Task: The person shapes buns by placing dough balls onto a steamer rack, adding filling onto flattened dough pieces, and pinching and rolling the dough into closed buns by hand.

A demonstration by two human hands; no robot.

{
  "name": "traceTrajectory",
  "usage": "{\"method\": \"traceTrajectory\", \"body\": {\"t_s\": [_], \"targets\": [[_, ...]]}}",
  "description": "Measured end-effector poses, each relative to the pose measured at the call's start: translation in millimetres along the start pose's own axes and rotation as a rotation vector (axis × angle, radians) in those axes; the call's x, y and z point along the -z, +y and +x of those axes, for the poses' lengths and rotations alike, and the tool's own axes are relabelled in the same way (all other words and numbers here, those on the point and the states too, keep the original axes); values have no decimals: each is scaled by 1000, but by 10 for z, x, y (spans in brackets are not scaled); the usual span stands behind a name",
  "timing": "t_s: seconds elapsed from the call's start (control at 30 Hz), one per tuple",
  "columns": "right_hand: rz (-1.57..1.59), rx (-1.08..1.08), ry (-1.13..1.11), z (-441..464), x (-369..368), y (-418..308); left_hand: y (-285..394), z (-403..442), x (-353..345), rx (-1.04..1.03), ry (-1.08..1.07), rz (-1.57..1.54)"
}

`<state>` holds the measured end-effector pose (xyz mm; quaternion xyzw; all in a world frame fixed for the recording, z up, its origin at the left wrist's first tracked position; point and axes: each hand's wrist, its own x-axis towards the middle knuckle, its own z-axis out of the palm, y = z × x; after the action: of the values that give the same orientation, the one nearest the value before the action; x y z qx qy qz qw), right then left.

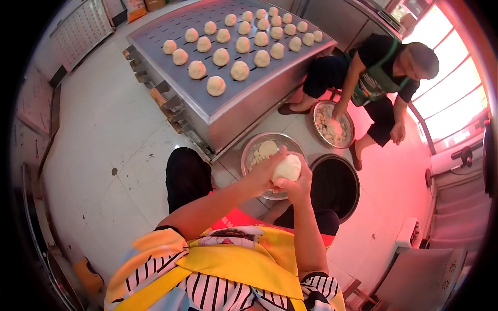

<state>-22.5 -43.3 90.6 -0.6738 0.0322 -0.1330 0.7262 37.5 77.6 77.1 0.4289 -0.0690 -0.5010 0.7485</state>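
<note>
A round, pale stuffed dough bun (pixel 288 167) is cupped between both my hands, in front of my knees. My left hand (pixel 263 175) wraps its left side, and my right hand (pixel 300 187) grips it from the right and below. Beneath them, a steel bowl (pixel 247 151) holds crumbly light filling and a flat pale round of dough (pixel 268 149). My hands hide part of that bowl. What is inside the bun cannot be seen.
A metal steaming table (pixel 171 93) at the back carries rows of dough buns (pixel 216 86). A black tub (pixel 335 187) stands right of my bowl. Beyond it a seated co-worker (pixel 376 78) has one hand in another steel bowl (pixel 315 124). A small stool (pixel 358 295) is at lower right.
</note>
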Motion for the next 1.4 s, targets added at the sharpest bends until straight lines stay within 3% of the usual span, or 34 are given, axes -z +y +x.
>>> {"method": "traceTrajectory", "body": {"t_s": [0.03,0.13,0.17,0.23,0.27,0.33,0.37,0.47,0.57,0.63,0.67,0.7,0.77,0.8,0.87,0.9,1.0,1.1,1.17,1.2,1.3,1.4], "targets": [[-2,-84,10,-7,7,7,7,-27,-21,-4,31,-78],[-326,63,162,-12,-94,111,-11,-70,-87,-24,83,-290],[-424,96,205,-13,-129,105,-1,-89,-62,-99,69,-197],[-176,151,61,12,-121,15,9,-106,-30,-247,40,-22],[-53,180,-12,36,-120,-32,47,-92,-31,-171,41,-66],[-58,-33,15,5,-135,-92,88,-98,-61,0,42,-157],[-58,-138,35,-19,-140,-105,46,-84,-42,-29,58,-161],[-453,129,175,-15,-163,99,-38,-19,-27,-115,106,-175],[-22,168,102,24,-266,-166,-3,-135,-69,-104,110,-175],[-65,16,11,23,-211,-110,56,-140,25,14,-2,-132],[-86,-71,0,-42,-147,-80,26,-120,27,30,95,-83],[-153,-57,58,-75,-163,-50,-52,-71,-73,-97,263,-142],[-355,170,153,-104,-221,102,-87,-198,-37,-235,35,-70],[-466,345,211,-90,-235,88,-63,-178,36,-150,-114,-265],[-489,407,176,-57,-194,18,33,-294,-210,-130,190,-180],[-331,302,107,-77,-175,-15,42,-277,-196,-115,231,-173],[48,-45,-33,-148,-88,-70,-35,-180,42,-50,79,-41],[-482,355,251,-145,-105,207,-61,-111,-98,-60,209,-39],[-449,388,225,-226,-10,-8,-34,-159,-396,-75,308,-90],[-431,407,201,-262,47,-78,-8,-150,-452,-61,269,-136],[-153,194,94,-289,180,-13,-34,-11,-152,50,-348,-294],[-406,312,229,-291,228,127,-142,-6,-589,-22,247,-55]]}}
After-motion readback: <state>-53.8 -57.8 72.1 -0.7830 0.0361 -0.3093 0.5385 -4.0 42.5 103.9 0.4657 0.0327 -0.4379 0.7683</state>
